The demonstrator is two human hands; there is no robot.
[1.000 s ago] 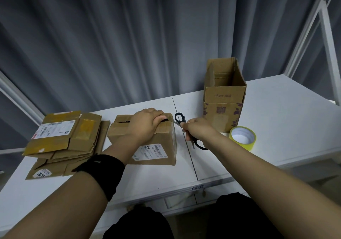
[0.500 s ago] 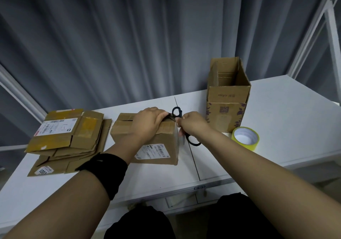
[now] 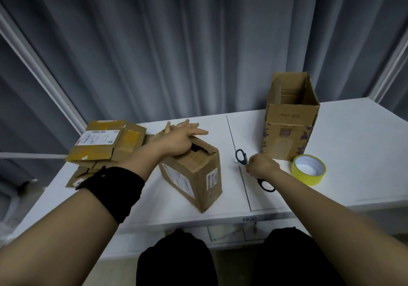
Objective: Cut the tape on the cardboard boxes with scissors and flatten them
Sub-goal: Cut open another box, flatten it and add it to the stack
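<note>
A small brown cardboard box (image 3: 194, 175) with white labels stands turned at an angle in the middle of the white table (image 3: 353, 153). Its top flaps gape open, with a dark gap showing. My left hand (image 3: 178, 137) lies over the box's top with fingers spread and straight. To the right of the box, my right hand (image 3: 261, 166) grips black-handled scissors (image 3: 241, 156) low over the table; one handle loop pokes out above my fist, the other below it. The blades are hidden.
A stack of flattened boxes (image 3: 106, 144) lies at the left. A tall open cardboard box (image 3: 289, 122) stands at the back right, with a roll of yellow tape (image 3: 308, 169) in front of it. Grey curtains hang behind the table.
The small box has been turned so a corner faces me. My left hand opened from gripping its top edge to lying flat. My right hand drew the scissors away to the right.
</note>
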